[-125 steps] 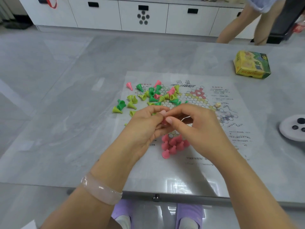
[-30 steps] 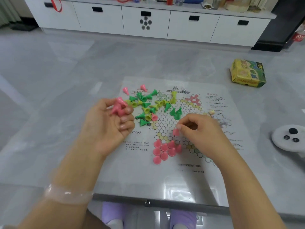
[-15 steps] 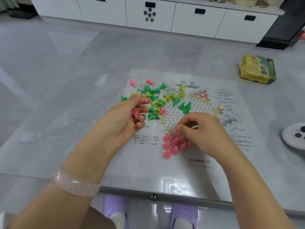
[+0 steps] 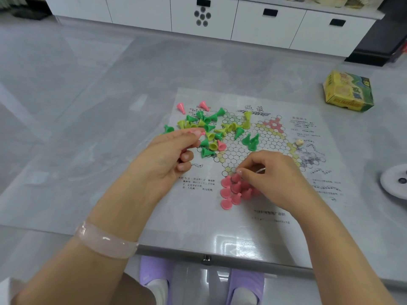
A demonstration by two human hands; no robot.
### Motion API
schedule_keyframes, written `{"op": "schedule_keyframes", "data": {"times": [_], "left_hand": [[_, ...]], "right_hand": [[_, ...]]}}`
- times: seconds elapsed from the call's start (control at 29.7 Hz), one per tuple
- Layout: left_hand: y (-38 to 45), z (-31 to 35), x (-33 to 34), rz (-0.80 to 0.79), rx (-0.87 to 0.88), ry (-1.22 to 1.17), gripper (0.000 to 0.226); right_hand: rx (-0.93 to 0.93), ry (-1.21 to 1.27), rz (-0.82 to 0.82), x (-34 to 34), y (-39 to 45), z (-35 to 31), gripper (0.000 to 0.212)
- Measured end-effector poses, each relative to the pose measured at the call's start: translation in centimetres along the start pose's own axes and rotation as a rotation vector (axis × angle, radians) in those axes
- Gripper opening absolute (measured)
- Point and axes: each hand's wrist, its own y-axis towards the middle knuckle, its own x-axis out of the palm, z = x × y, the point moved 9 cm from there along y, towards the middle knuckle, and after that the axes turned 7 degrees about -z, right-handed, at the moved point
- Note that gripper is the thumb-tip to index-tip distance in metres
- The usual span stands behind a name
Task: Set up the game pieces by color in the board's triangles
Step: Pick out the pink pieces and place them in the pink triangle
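L hand (image 4: pixel 164 158) pinches a pink piece (image 4: pixel 196 132) above the loose green/yellow pile (image 4: pixel 211 130). R hand (image 4: pixel 274 176) pinches a pink piece at the pink cluster (image 4: pixel 233 191), standing in the board (image 4: pixel 253 150)'s near triangle, on table (image 4: pixel 88 128).

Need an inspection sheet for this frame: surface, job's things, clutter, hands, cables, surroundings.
Surface: grey glossy table carrying the printed board sheet.
Job's things: pink pieces grouped upright in the near triangle; loose green and yellow pieces mixed in a pile at the board's far left; two pink pieces lie beyond the pile.
Clutter: yellow-green box far right; white round object at the right edge; small beige bead on the sheet.
Hands: left hand pinches a pink piece over the pile; right hand, fingers curled, at the pink group.
Cables: nothing seen.
Surroundings: white cabinets behind; purple slippers under the table.
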Motion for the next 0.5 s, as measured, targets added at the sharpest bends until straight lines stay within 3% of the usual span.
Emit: {"op": "schedule_keyframes", "data": {"times": [0.5], "left_hand": [[-0.09, 0.21, 0.05, 0.003, 0.012, 0.02, 0.013]], "right_hand": [[0.004, -0.003, -0.012, 0.12, 0.0, 0.01, 0.015]]}}
